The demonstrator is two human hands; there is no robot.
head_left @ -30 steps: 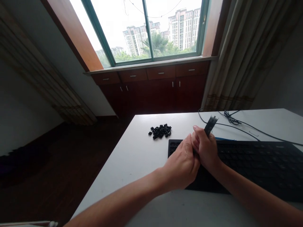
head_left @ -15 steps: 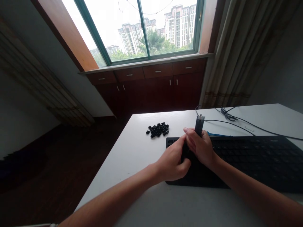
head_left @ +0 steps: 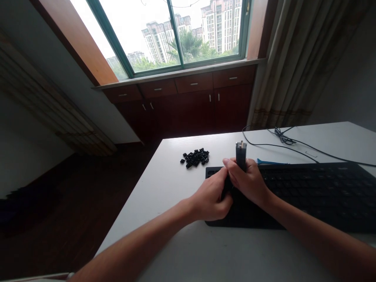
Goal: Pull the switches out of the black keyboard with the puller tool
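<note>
While the right hand (head_left: 248,182) grips an upright dark tool (head_left: 241,156), the left hand (head_left: 210,196) curls against it above a keyboard (head_left: 308,196). Whatever the left holds is hidden.
</note>
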